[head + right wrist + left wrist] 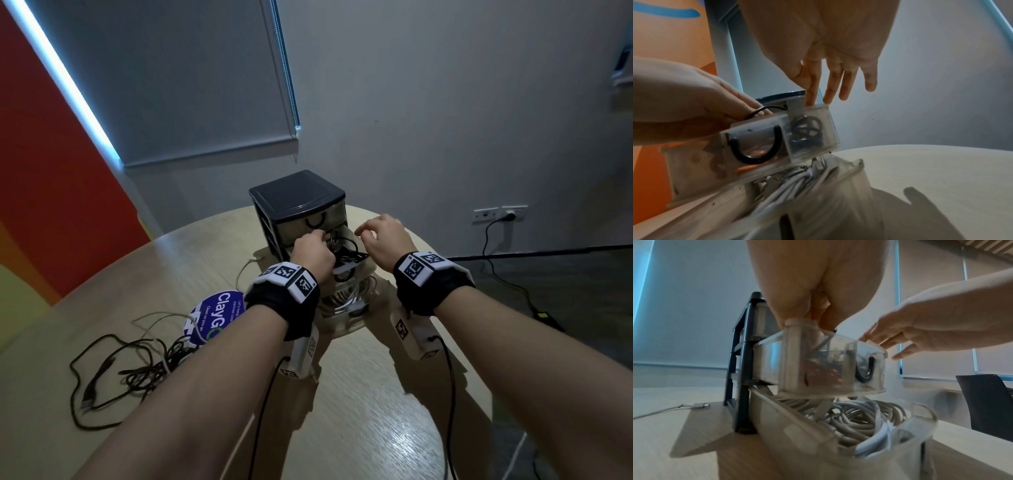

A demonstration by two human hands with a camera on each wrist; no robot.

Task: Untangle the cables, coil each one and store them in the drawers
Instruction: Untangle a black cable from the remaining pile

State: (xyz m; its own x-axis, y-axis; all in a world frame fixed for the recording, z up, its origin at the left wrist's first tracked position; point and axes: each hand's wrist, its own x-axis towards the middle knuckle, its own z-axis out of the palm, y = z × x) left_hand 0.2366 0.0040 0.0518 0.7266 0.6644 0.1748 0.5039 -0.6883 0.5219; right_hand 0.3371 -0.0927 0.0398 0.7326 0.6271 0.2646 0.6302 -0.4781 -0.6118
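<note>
A small black-framed drawer unit [294,195] stands on the round table [359,411]. Its middle drawer [768,363] is pulled out and holds a coiled black cable [805,129]. My left hand [315,241] reaches into this drawer with fingers curled down on the black cable, and a loop [758,110] sticks out by its fingers. My right hand [370,231] hovers open at the drawer's right side, its index fingertip [809,100] touching the rim. The bottom drawer [797,431] is also out and holds coiled white cables [859,418].
A tangle of black and pale cables [137,363] lies on the table at the left, partly over a round blue sign [215,315]. A white cable end [246,270] lies beside the unit. A dark chair [988,402] stands past the table's right edge.
</note>
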